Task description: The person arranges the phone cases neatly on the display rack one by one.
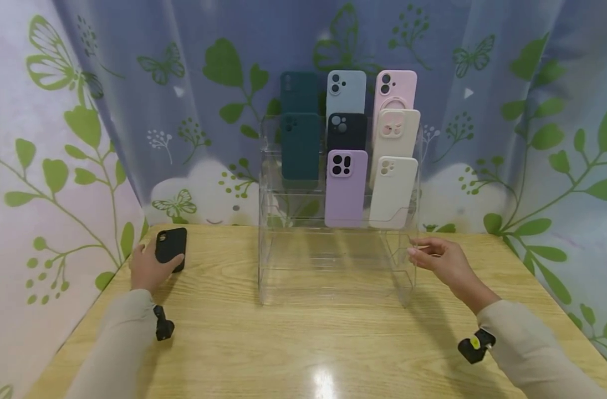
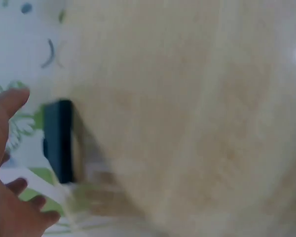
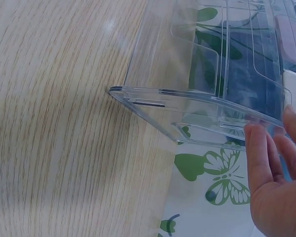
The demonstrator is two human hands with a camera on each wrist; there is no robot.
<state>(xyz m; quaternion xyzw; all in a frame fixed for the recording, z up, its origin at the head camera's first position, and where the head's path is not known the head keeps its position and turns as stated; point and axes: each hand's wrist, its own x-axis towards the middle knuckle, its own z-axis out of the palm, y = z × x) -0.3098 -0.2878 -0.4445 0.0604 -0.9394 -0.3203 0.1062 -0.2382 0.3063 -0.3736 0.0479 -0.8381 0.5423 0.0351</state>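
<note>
On the left of the wooden table, my left hand (image 1: 148, 268) is spread around a black phone case (image 1: 171, 246), thumb toward its near side. The left wrist view shows the case (image 2: 59, 140) edge-on and blurred, with a gap between it and the spread fingers. A clear tiered display stand (image 1: 303, 277) stands in the middle, bearing several phone cases. At its right side, my right hand (image 1: 450, 269) pinches the edge of the side panel between thumb and fingers. In the right wrist view, the fingertips (image 3: 255, 133) meet the clear panel.
The stand's upper tiers hold dark green (image 1: 300, 147), light blue (image 1: 350, 100), black (image 1: 347, 133), pink (image 1: 407, 86), cream (image 1: 408, 133), purple (image 1: 345, 194) and white (image 1: 394, 194) cases. A leaf-patterned curtain (image 1: 193, 111) hangs behind the table (image 1: 223, 343).
</note>
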